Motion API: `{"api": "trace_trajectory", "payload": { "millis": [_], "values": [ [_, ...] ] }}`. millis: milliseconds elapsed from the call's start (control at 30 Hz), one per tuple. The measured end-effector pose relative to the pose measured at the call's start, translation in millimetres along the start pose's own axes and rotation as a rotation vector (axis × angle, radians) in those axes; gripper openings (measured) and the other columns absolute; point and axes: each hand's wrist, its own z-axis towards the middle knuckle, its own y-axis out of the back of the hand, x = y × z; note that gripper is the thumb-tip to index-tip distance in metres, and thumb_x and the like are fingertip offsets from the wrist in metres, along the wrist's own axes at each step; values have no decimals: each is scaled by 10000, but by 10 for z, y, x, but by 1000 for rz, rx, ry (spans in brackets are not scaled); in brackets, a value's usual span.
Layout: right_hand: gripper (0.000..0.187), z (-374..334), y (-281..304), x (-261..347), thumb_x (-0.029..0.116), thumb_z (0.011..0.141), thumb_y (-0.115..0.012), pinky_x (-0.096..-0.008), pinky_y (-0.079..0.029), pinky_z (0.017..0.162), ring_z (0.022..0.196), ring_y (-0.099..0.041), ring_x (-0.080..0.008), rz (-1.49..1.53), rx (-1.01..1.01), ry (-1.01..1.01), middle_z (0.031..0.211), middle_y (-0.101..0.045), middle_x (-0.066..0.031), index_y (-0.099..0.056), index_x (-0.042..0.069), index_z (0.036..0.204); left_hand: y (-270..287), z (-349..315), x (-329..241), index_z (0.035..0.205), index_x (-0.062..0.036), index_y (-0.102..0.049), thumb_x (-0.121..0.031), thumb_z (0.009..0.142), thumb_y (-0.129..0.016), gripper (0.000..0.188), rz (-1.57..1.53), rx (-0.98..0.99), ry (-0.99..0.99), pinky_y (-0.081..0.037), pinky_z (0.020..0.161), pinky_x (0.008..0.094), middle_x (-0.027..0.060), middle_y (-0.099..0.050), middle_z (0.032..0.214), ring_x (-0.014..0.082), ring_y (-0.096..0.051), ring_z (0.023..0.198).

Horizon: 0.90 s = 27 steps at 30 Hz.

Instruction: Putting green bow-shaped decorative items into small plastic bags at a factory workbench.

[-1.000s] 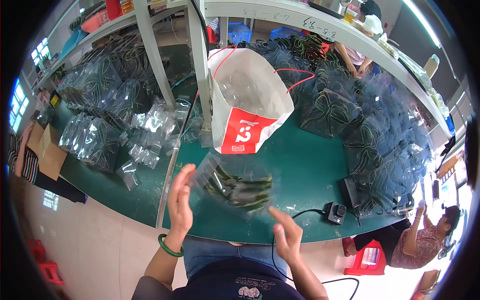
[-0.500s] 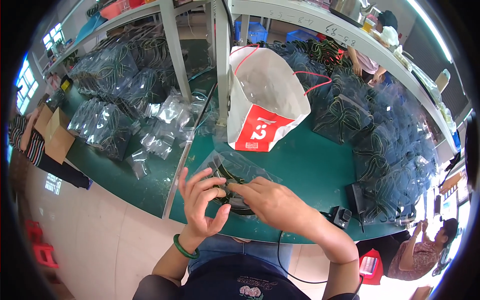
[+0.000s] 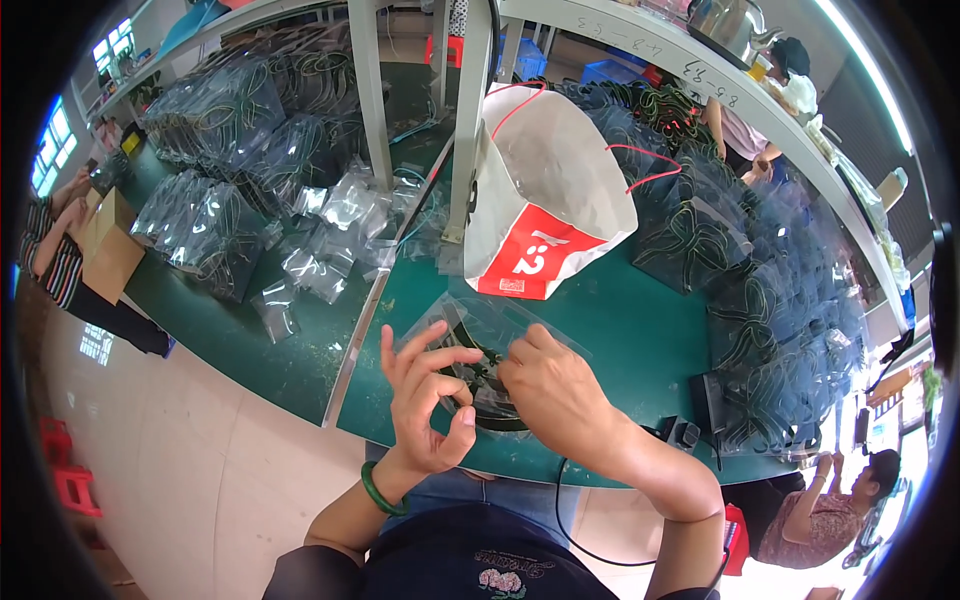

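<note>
A clear plastic bag (image 3: 510,318) lies on the green table in front of me, with a dark looped cord (image 3: 484,372) in it that has some yellow-green edging. My left hand (image 3: 430,405) is at the near left of this bag, wearing a green bangle. Its index finger and thumb curl together at the bag's edge, while the other fingers stand spread. Over the bag's right part is my right hand (image 3: 555,382), its back upward and its fingers curled down and pressed together. What its fingertips hold is hidden beneath the hand.
A white and red paper bag (image 3: 545,235) stands behind my hands. Bagged cords are piled at right (image 3: 780,300) and left (image 3: 215,230); loose clear packets (image 3: 335,235) lie left. A small black device (image 3: 682,432) sits by my right forearm. Shelf posts (image 3: 467,130) rise behind. Other people work around.
My right hand has drawn to the right and its fingers have curled in, with the index finger no longer stretched toward the left hand. My left hand has shifted slightly right.
</note>
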Motion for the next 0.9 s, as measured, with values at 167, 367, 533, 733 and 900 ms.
{"api": "trace_trajectory", "payload": {
  "millis": [167, 367, 533, 733, 900],
  "values": [
    [178, -22, 26, -65, 17, 830, -700, -373, -557, 884, 1028, -634, -285, 98, 124, -45, 1019, -715, -97, -762, 37, 996, -19, -25, -87, 914, -80, -649, -269, 957, -619, 195, 26, -47, 27, -12, 1300, 658, 185, -635, 1458, 446, -363, 1567],
    [115, -81, 6, -85, 77, 936, -691, -388, -560, 885, 1042, -638, -285, 86, 137, 5, 1039, -707, -92, -775, 31, 1000, -212, -74, -188, 1074, -9, -666, -78, 991, -455, 237, -111, -170, 34, -31, 1283, 699, 256, -565, 1532, 556, -236, 1607],
    [203, -130, 64, -157, 128, 991, -686, -417, -565, 892, 1029, -657, -305, 92, 251, 18, 1099, -710, -117, -750, 14, 1147, -130, 255, 62, 1068, -4, -690, 5, 979, -398, 305, -279, -42, -31, -156, 1287, 673, 236, -599, 1497, 501, -365, 1572],
    [360, -511, 227, -51, 54, 969, -696, -442, -578, 964, 1129, -695, -345, 395, -25, -41, 1322, -703, -156, -686, -5, 1325, 236, 421, 63, 1068, -12, -757, -81, 1002, -600, 183, 50, 179, -74, -343, 1241, 610, 146, -723, 1306, 385, -578, 1415],
    [452, -680, 270, 107, -16, 904, -736, -432, -592, 951, 1129, -694, -337, 377, -179, -15, 1333, -696, -150, -657, -25, 1349, 308, 198, -256, 1017, -154, -809, -481, 880, -838, 356, 400, 200, -357, -313, 1245, 616, 29, -764, 1192, 300, -653, 1246]
  ]
}}
